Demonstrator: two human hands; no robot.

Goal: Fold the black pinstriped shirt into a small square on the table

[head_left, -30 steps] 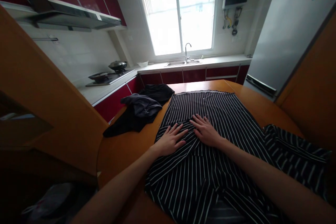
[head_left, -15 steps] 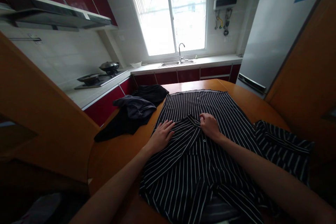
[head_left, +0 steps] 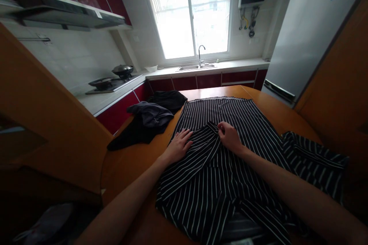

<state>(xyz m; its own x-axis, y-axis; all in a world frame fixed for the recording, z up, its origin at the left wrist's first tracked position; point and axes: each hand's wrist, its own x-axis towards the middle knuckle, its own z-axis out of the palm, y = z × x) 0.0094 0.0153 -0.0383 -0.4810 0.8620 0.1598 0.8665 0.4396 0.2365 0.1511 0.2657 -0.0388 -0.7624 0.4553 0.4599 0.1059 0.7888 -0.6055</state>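
A black shirt with white stripes (head_left: 238, 122) lies spread on the round wooden table, its collar toward me and its hem at the far side. One sleeve (head_left: 186, 168) is folded in across the front, with its cuff (head_left: 212, 126) near the middle. My left hand (head_left: 178, 146) rests flat on the folded sleeve, fingers spread. At the cuff's edge, my right hand (head_left: 229, 137) pinches the fabric between thumb and fingers. The other sleeve (head_left: 316, 157) stretches out to the right, over the table's edge.
Dark clothes (head_left: 151, 115) lie in a pile at the table's (head_left: 138, 164) left. Beyond are a counter with a sink (head_left: 197, 67), a stove (head_left: 110, 84) with pans, and a fridge (head_left: 310, 34) at right. Brown wooden panels flank both sides.
The view has shifted slightly. My right hand still pinches the cuff, which appears slightly raised or straightened; my left hand stays flat on the sleeve.
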